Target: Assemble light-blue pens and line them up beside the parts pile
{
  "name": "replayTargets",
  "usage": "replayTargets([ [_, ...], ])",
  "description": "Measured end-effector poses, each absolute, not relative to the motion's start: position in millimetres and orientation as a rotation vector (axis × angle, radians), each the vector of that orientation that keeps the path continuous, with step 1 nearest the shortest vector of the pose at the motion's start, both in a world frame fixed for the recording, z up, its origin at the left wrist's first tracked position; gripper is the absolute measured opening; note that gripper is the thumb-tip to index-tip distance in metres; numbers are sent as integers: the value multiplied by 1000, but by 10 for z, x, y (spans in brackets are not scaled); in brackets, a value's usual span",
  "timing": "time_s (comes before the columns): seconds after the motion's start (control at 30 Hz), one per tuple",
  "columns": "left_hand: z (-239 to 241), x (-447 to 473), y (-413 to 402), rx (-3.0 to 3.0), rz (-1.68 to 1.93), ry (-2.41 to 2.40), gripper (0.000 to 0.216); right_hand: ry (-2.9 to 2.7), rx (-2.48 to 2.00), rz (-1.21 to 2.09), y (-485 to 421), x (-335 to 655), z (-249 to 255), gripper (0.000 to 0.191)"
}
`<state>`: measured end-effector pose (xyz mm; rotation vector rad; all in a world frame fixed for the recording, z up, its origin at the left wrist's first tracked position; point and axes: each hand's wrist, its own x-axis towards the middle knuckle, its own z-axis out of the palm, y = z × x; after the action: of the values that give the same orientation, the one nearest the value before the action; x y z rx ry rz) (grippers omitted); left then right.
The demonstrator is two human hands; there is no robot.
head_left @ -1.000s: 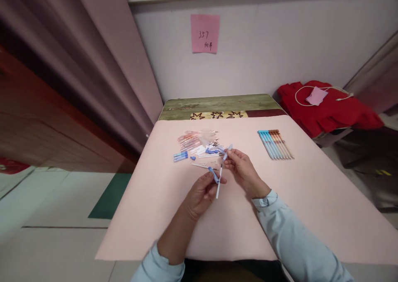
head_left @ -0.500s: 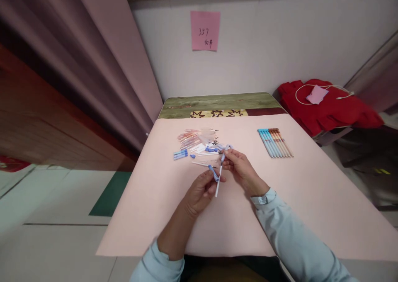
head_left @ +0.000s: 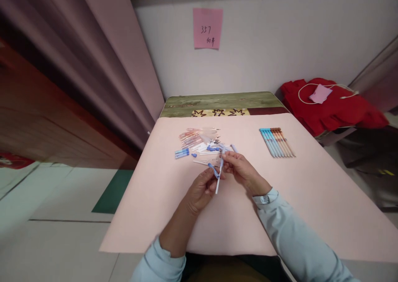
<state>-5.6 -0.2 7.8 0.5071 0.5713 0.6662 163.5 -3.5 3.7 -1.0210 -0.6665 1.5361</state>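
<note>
My left hand (head_left: 201,193) is closed, pinching a blue pen part (head_left: 213,170) between thumb and fingers. A white pen refill (head_left: 217,186) slants across those fingertips, its plain end pointing down toward me. Opposite, my right hand (head_left: 244,170) is closed on a pale blue pen barrel piece (head_left: 222,159), which lines up with the refill's upper end. The fingers partly hide where the two meet. Just beyond the hands lies a pile of loose white refills (head_left: 207,153), with dark blue pen pieces (head_left: 212,148) among them.
Clear pinkish pen barrels (head_left: 190,139) are heaped at the back of the pile. Short blue pen pieces (head_left: 182,153) lie side by side at its left. Several blue and brown pens (head_left: 276,143) form a row on the right. A pink sheet (head_left: 149,224) covers the table.
The pale blue barrel piece has come down over the refill's upper end, and the dark tip no longer shows. My left hand stays nearly still. The view has shifted slightly.
</note>
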Motion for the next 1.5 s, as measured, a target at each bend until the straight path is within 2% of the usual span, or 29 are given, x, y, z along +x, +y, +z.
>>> replayTargets([
  [0.3, 75, -60, 8, 467, 687, 576, 29, -749, -1001, 1693, -69, 1612, 30, 30],
  [0.47, 90, -68, 15, 422, 664, 588, 24, -609, -993, 1702, -33, 1643, -33, 28],
  [0.9, 13, -94, 66, 280, 720, 541, 18, -361, -979, 1532, -28, 1669, 78, 25],
  [1.07, 5, -116, 128, 195, 890, 579, 12, -465, -981, 1322, -40, 1640, 94, 28],
  [1.5, 70, -122, 170, 118, 1019, 624, 11, -742, -918, 1260, -141, 1338, 120, 26],
])
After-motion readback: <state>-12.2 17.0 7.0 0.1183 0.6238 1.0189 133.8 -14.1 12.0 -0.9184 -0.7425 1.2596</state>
